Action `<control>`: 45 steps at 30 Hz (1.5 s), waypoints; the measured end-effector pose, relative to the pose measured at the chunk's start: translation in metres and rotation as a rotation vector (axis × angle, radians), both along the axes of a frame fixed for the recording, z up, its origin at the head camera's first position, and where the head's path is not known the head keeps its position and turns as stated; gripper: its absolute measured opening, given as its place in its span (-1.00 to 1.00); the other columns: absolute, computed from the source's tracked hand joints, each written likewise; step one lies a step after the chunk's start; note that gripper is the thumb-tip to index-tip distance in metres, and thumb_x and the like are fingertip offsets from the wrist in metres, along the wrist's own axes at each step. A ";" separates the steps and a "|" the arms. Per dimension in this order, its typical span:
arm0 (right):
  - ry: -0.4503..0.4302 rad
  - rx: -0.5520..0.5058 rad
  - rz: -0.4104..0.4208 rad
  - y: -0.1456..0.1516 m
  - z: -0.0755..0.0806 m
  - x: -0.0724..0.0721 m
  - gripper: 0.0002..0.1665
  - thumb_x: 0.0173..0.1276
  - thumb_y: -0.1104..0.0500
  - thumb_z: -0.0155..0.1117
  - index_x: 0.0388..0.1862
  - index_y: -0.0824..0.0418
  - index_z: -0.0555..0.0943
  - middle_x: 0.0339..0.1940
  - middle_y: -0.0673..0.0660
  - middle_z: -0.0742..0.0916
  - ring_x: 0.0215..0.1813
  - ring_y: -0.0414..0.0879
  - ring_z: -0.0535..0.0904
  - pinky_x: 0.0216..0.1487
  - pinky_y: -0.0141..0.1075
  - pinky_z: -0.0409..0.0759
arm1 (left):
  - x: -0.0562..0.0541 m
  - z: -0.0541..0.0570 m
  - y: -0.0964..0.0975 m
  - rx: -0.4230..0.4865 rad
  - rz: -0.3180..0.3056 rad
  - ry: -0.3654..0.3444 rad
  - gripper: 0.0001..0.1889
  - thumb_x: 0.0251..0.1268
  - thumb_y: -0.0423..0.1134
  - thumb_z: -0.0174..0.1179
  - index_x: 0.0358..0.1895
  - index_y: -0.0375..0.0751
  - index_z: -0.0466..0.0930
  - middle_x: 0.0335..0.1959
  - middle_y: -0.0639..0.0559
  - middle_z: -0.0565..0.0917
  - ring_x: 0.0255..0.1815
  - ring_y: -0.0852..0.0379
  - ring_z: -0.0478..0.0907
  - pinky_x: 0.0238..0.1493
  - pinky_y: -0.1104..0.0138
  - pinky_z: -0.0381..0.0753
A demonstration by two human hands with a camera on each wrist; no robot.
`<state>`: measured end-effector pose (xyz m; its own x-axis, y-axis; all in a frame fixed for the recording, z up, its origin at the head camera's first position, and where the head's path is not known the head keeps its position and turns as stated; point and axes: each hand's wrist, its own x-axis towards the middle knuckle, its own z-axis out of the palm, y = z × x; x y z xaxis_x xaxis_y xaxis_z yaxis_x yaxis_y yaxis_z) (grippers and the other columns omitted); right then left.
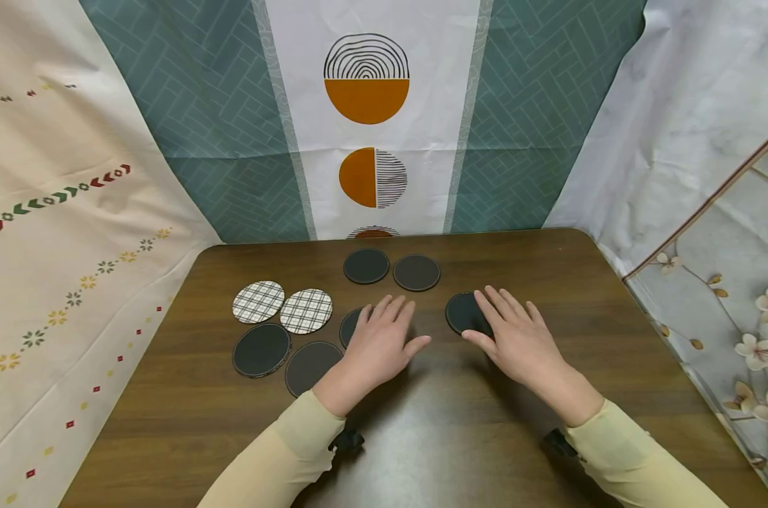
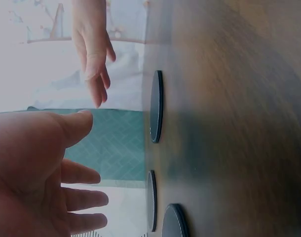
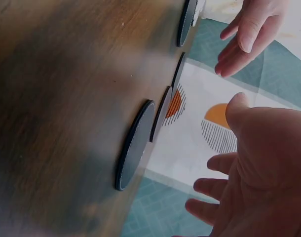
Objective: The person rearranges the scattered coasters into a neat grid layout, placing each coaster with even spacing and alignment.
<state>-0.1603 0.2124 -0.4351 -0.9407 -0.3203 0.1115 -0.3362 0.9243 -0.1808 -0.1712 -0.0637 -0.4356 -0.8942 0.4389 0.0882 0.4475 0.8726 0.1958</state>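
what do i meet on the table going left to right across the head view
Left checked coaster → right checked coaster → far black coaster → far brown coaster → black coaster right of centre → right hand. Others overlap these sideways, so they're left out.

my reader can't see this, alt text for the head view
A person's left hand and right hand hover, fingers extended, above a brown wood-grain table. On it lie six dark round flat discs and two white round discs with black grid lines.
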 end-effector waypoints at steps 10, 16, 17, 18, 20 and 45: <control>0.007 -0.010 -0.020 0.009 0.002 -0.003 -0.02 0.72 -0.32 0.16 0.79 0.28 0.24 0.72 0.38 0.37 0.71 0.38 0.26 0.59 0.47 0.15 | -0.005 -0.003 0.012 0.020 -0.015 0.002 -0.22 0.71 0.28 0.11 0.67 -0.23 0.40 0.58 -0.17 0.50 0.61 -0.21 0.39 0.57 -0.12 0.37; 0.006 -0.025 -0.030 0.014 0.002 -0.006 -0.04 0.73 -0.29 0.17 0.77 0.32 0.25 0.65 0.45 0.45 0.62 0.43 0.37 0.54 0.44 0.26 | -0.010 -0.007 0.018 0.051 -0.013 -0.027 -0.25 0.72 0.25 0.12 0.63 -0.27 0.44 0.51 -0.20 0.55 0.53 -0.20 0.47 0.51 -0.03 0.47; 0.002 -0.029 -0.034 0.015 0.001 -0.007 -0.03 0.73 -0.29 0.17 0.77 0.33 0.25 0.63 0.46 0.46 0.61 0.44 0.38 0.53 0.44 0.28 | -0.010 -0.007 0.020 0.059 -0.012 -0.031 -0.26 0.72 0.24 0.13 0.63 -0.28 0.45 0.50 -0.22 0.56 0.51 -0.21 0.48 0.49 -0.02 0.49; 0.000 -0.032 -0.037 0.016 0.001 -0.008 -0.03 0.73 -0.29 0.16 0.77 0.33 0.25 0.62 0.47 0.47 0.60 0.45 0.39 0.51 0.44 0.31 | -0.011 -0.007 0.021 0.066 -0.011 -0.037 -0.27 0.72 0.23 0.13 0.62 -0.28 0.46 0.49 -0.22 0.57 0.50 -0.21 0.49 0.48 -0.01 0.50; -0.009 -0.041 -0.044 0.017 0.000 -0.009 -0.03 0.73 -0.29 0.16 0.77 0.34 0.25 0.60 0.49 0.48 0.57 0.47 0.41 0.47 0.45 0.36 | -0.011 -0.006 0.024 0.078 -0.013 -0.043 -0.29 0.73 0.21 0.15 0.60 -0.29 0.48 0.46 -0.23 0.58 0.47 -0.21 0.51 0.44 0.00 0.53; -0.131 -0.113 -0.125 0.032 -0.007 -0.033 -0.13 0.79 -0.25 0.08 0.57 0.51 0.46 0.42 0.53 0.57 0.38 0.49 0.59 0.23 0.39 0.60 | -0.028 -0.018 0.054 0.198 0.028 -0.188 -0.41 0.75 0.08 0.17 0.56 -0.26 0.54 0.46 -0.22 0.61 0.50 -0.17 0.54 0.48 -0.01 0.53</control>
<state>-0.1935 0.2445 -0.4420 -0.9811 -0.1929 0.0144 -0.1873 0.9288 -0.3198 -0.1996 -0.0096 -0.4540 -0.9146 0.4043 0.0016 0.3635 0.8205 0.4412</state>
